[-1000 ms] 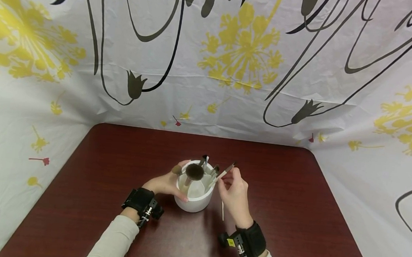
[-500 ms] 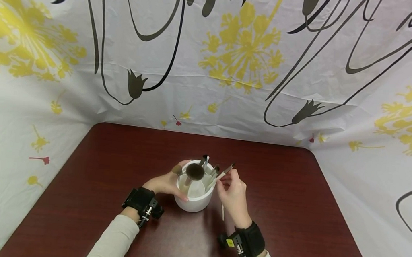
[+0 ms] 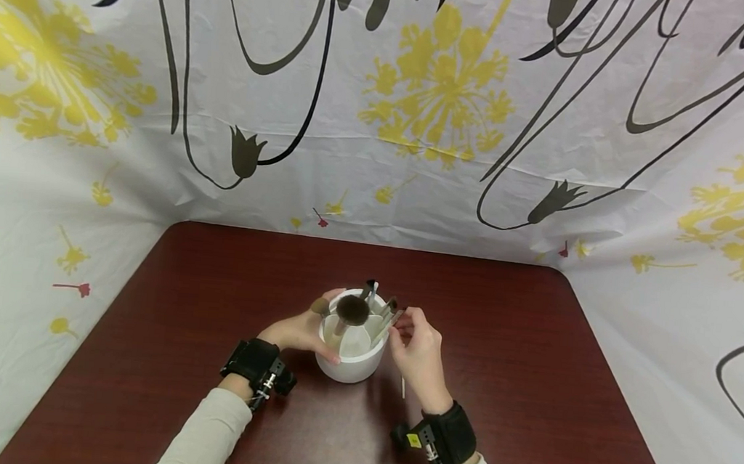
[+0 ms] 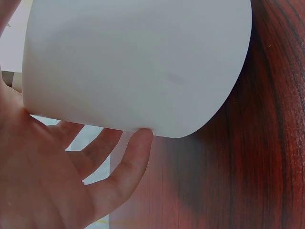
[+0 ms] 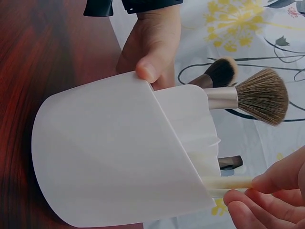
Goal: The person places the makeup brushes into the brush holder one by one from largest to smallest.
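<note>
A white cup-shaped brush holder (image 3: 349,370) with inner compartments stands on the table, several makeup brushes in it. My left hand (image 3: 301,331) grips its left side, the thumb over the near rim; in the left wrist view the fingers (image 4: 125,171) curve along its wall. My right hand (image 3: 421,356), at the right rim, pinches the pale handle of a thin makeup brush (image 5: 231,182), whose lower part is hidden inside the holder. A large fluffy brush (image 5: 262,98) sticks out in the middle, with a dark-and-tan brush (image 5: 221,72) beside it.
The dark red wooden table (image 3: 238,265) has rounded far corners. A thin pale stick (image 3: 403,387) shows on it below my right hand, mostly hidden. A white patterned cloth (image 3: 347,208) hangs behind and at both sides.
My right hand has moved slightly left and down, and the thin makeup brush has sunk lower into the holder. The left hand and the holder have stayed in place.
</note>
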`<move>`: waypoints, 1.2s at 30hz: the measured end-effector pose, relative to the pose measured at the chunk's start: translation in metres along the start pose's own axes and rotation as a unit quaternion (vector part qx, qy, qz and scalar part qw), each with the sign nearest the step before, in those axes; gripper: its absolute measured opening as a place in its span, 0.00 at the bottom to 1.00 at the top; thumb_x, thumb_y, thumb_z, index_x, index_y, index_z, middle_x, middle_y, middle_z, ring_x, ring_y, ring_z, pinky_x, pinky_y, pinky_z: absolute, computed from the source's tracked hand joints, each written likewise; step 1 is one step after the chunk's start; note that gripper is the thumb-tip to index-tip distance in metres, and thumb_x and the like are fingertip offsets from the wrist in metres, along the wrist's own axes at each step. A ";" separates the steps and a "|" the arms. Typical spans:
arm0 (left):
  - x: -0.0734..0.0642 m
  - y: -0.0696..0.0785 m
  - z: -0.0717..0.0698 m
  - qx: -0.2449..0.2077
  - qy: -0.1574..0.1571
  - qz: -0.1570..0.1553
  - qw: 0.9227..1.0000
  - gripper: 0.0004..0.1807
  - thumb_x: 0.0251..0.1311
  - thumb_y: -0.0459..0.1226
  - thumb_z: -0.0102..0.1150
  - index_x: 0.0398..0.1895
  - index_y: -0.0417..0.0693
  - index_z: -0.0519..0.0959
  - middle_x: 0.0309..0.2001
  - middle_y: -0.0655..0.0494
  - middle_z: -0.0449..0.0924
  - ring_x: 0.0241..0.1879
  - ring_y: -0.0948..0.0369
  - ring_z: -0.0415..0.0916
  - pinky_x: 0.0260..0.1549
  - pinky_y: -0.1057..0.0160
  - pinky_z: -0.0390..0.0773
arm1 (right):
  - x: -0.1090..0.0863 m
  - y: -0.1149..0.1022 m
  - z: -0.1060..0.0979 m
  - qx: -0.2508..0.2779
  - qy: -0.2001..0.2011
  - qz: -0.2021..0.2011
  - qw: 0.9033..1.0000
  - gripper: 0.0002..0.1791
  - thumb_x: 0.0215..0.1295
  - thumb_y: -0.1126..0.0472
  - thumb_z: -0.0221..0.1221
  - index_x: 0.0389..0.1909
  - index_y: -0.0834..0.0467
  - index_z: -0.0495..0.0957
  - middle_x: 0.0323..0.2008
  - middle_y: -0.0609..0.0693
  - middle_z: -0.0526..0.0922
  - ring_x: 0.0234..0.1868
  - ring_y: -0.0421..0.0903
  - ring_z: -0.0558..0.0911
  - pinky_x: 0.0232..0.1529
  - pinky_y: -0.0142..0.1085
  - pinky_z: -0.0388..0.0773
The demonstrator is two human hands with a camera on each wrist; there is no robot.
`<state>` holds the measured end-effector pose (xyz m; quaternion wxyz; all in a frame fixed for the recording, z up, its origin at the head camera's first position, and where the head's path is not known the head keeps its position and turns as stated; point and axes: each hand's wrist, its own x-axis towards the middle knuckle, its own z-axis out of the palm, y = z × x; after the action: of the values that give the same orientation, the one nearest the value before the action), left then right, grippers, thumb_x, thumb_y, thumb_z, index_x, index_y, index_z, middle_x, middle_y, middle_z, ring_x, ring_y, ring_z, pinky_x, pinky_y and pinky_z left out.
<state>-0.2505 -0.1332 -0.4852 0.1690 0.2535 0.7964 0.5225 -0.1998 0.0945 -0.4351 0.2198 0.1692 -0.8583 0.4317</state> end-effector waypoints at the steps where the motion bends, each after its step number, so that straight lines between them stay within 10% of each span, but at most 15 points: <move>1: 0.000 0.001 0.000 -0.001 0.001 -0.002 1.000 0.66 0.28 0.35 0.77 0.68 0.49 0.39 0.66 0.45 0.52 0.64 0.50 0.51 0.60 0.46 0.50 | 0.000 0.000 0.000 -0.001 -0.001 0.003 1.000 0.14 0.48 0.76 0.61 0.36 0.66 0.71 0.27 0.56 0.79 0.27 0.46 0.80 0.26 0.34 0.77; 21: 0.002 -0.002 0.003 0.001 0.010 0.014 1.000 0.66 0.26 0.34 0.78 0.68 0.50 0.41 0.66 0.46 0.52 0.64 0.52 0.51 0.61 0.50 0.50 | -0.001 0.044 -0.008 -0.054 0.024 0.065 0.996 0.11 0.52 0.71 0.60 0.38 0.63 0.74 0.25 0.52 0.80 0.23 0.44 0.77 0.20 0.30 0.69; 36: 0.002 -0.003 0.002 0.007 0.013 0.002 1.000 0.66 0.25 0.34 0.79 0.68 0.49 0.41 0.66 0.47 0.52 0.64 0.52 0.51 0.60 0.50 0.50 | -0.013 0.083 0.011 -0.134 -0.068 0.162 0.975 0.19 0.51 0.64 0.63 0.47 0.60 0.74 0.34 0.53 0.79 0.29 0.49 0.78 0.25 0.41 0.73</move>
<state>-0.2512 -0.1314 -0.4887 0.1559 0.2498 0.8018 0.5200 -0.2313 0.1343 -0.5027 0.1087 0.0257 -0.9372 0.3305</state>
